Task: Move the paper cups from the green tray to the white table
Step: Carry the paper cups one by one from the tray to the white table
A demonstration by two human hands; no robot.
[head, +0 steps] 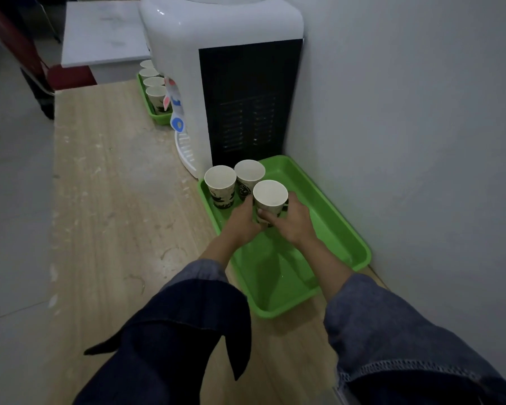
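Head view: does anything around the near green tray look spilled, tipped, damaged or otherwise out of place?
Nothing stands out. The three paper cups stand upright and look empty: two at the far end of the near green tray, the third cup gripped by the left hand and right hand. No spill is visible in the tray.

no readable text anywhere, dark print on the paper cups (pixel 247 182) in the green tray (pixel 333 217) at 12 o'clock too blurred to make out, water dispenser (pixel 216 54) at 11 o'clock shows no legible label
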